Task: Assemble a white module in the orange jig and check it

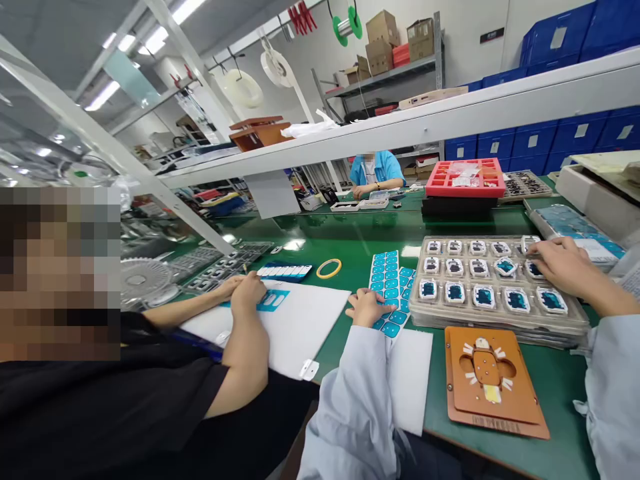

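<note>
My left hand [365,308] lies on a sheet of blue pads [391,293], its fingers resting on the sheet. My right hand [565,263] reaches over the far right corner of a beige moulded tray [500,322]. Its fingertips are on or just above a small framed part with a blue centre [533,269]. Several similar parts sit in the tray's rows. An orange fixture plate [493,377] lies on the bench near the tray, and a white foam sheet [410,380] lies beside it, partly under my left sleeve.
A co-worker in black at the left has both hands [247,293] on a white board [300,327]. A yellow tape ring [329,268] lies on the green bench [345,243]. A red tray [465,177] sits beyond, with another co-worker [375,175] across the bench. A white shelf [400,127] spans overhead.
</note>
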The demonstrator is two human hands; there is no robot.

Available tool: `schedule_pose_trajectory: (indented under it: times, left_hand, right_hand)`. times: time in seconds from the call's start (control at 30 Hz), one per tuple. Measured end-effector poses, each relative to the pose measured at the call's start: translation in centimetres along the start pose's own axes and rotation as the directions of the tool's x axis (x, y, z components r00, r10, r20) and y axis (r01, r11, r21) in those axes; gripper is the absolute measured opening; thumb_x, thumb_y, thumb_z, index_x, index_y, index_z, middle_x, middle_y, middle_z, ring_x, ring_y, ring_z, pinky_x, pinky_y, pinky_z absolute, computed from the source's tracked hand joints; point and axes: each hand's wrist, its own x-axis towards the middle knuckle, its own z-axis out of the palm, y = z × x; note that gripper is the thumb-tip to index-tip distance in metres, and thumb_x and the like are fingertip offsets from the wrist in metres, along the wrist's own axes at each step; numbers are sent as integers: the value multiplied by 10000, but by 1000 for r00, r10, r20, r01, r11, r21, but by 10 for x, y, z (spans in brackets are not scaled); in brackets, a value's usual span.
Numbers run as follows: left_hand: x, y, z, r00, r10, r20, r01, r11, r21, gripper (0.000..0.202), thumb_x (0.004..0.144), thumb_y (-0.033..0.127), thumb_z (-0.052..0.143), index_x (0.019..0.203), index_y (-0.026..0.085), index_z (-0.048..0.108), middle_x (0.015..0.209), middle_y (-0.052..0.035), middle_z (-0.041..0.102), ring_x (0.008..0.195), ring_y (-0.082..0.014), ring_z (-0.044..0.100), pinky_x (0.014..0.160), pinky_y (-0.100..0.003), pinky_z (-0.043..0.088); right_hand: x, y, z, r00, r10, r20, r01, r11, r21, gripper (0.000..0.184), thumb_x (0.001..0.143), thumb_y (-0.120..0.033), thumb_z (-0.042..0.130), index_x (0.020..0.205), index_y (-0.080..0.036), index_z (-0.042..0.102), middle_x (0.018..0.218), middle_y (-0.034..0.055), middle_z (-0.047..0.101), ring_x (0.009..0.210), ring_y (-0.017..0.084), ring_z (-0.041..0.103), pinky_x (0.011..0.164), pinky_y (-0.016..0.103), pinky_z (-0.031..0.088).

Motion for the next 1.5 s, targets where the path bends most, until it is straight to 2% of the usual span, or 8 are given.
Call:
schedule_pose_trajectory:
  times: [0.53,0.83,1.0,1.17,1.27,1.37,1.43,1.5]
  left_hand:
    - [4,-2,3,999,39,-8,-39,998,-48,343,635,415,808,854,219,630,1365,-85,431,1318,-378,322,1005,-507,335]
    - [5,-5,7,986,154,-71,-167,958,-232,285,601,285,809,723,185,573,1222,-96,560,1246,-388,415,982,-533,346]
    - [9,-9,13,936,336,-104,-345,816,-464,246,620,231,775,690,181,544,768,-10,634,859,-219,607,826,-354,465]
    - [7,-11,8,853,425,-303,-511,565,-648,311,679,317,755,888,188,565,770,2,627,747,-155,604,705,-264,483]
    - [-10,-2,-2,759,461,-459,-637,380,-671,352,833,416,643,1107,208,572,960,-46,639,908,-171,609,794,-283,485]
    - [-40,19,-6,591,656,-469,-725,177,-665,288,868,467,620,988,211,676,965,-68,662,949,-197,613,828,-312,494]
    - [-63,38,-3,368,848,-381,-758,37,-651,216,835,425,680,818,213,718,826,-57,692,833,-193,635,790,-329,508]
    - [-82,55,6,21,960,-280,-815,-146,-560,145,889,294,619,806,226,717,817,-46,728,836,-191,647,839,-361,492]
  right_hand:
    - [-4,2,-1,984,-158,-87,152,985,-76,403,938,-262,334,1166,-202,662,1188,109,676,1044,345,460,805,452,446]
    - [-4,5,5,967,-218,-134,209,975,-79,404,935,-217,344,1176,-165,664,1171,132,669,1051,327,507,823,428,452]
    - [-5,2,3,963,-210,-167,200,977,-75,383,928,-255,366,1138,-166,673,1109,145,682,997,341,534,747,422,457]
    - [-6,-2,3,961,-167,-220,169,986,-8,316,898,-255,414,1052,-179,680,1029,140,699,953,339,566,729,417,451]
    - [-7,-2,-1,958,-102,-269,126,989,76,245,860,-239,467,988,-196,672,972,123,708,930,328,589,702,394,448]
    - [-9,-3,-14,946,-17,-323,78,981,176,180,837,-210,483,903,-202,651,895,104,698,873,292,618,678,360,451]
    - [-15,-8,-25,934,34,-355,61,965,253,157,827,-215,504,919,-194,629,846,84,681,802,254,630,662,335,467]
    - [-27,-21,-35,922,71,-381,62,944,325,231,838,-252,522,1045,-181,596,863,69,667,753,217,634,638,306,493]
